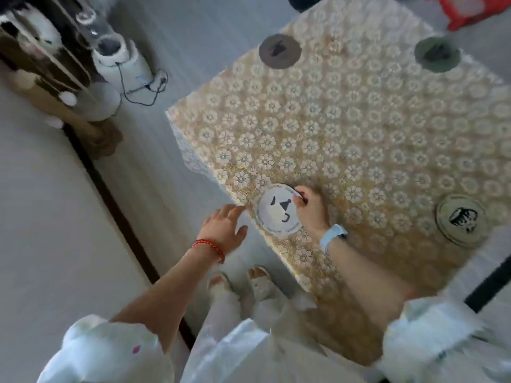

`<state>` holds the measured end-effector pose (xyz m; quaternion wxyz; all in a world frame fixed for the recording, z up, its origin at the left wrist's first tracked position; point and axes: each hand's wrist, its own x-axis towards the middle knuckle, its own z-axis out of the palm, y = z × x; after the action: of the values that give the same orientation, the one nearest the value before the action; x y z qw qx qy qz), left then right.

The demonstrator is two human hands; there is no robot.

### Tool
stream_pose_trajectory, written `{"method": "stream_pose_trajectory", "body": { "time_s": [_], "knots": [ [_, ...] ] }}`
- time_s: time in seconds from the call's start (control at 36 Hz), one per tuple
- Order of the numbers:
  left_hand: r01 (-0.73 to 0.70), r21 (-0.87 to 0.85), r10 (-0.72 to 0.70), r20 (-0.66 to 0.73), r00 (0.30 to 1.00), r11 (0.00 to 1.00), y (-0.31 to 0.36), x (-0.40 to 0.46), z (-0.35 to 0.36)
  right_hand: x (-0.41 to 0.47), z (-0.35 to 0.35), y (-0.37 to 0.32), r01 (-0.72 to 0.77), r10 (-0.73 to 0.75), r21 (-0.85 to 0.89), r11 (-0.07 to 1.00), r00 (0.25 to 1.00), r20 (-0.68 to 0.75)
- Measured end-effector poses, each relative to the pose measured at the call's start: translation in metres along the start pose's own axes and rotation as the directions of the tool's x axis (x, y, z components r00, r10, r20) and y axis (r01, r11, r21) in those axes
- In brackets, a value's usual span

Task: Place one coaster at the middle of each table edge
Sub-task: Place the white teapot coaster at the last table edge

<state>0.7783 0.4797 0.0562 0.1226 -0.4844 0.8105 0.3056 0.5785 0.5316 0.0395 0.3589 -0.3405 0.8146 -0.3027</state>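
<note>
A square table (pixel 345 134) wears a gold cloth with white flowers. A white round coaster (pixel 278 212) with black marks lies at the middle of the table's left edge. My right hand (pixel 309 208) pinches its far rim, and the coaster lies flat on the cloth. Just off that edge hovers my left hand (pixel 225 226), fingers spread and holding nothing. A brown coaster (pixel 279 51) rests by the far edge, a green coaster (pixel 437 54) by the right edge, and a beige coaster (pixel 461 220) with a black figure by the near edge.
My feet in slippers (pixel 243 281) stand on the pale floor beside the table. A white appliance (pixel 121 60) with a black cable stands at the upper left near a brown cat tree (pixel 41 64). A red bag (pixel 470 9) lies beyond the table.
</note>
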Motion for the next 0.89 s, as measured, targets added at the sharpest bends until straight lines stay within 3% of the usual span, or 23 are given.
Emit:
{"method": "stream_pose_trajectory", "body": {
  "time_s": [0.17, 0.28, 0.42, 0.64, 0.89],
  "knots": [
    [-0.177, 0.172, 0.150, 0.160, 0.976, 0.969, -0.015, 0.041, 0.001, -0.008, 0.003, 0.006, -0.044, 0.037, -0.164, 0.985, 0.998, -0.045],
    [-0.296, 0.246, 0.238, 0.238, 0.942, 0.923, -0.026, 0.063, -0.006, -0.024, 0.009, 0.005, -0.078, 0.032, -0.225, 0.971, 0.979, -0.200],
    [-0.465, 0.338, 0.377, 0.295, 0.878, 0.818, -0.032, 0.093, -0.019, -0.055, 0.021, 0.002, -0.199, 0.181, -0.060, 0.978, 0.958, -0.221],
    [-0.623, 0.313, 0.544, 0.306, 0.781, 0.717, -0.023, 0.121, -0.016, -0.078, 0.065, 0.002, -0.482, 0.498, 0.130, 0.867, 0.817, -0.290],
    [-0.648, 0.318, 0.556, 0.339, 0.759, 0.692, -0.017, 0.136, -0.012, -0.063, 0.079, -0.015, -0.448, 0.533, 0.292, 0.845, 0.747, -0.396]
  ]
}}
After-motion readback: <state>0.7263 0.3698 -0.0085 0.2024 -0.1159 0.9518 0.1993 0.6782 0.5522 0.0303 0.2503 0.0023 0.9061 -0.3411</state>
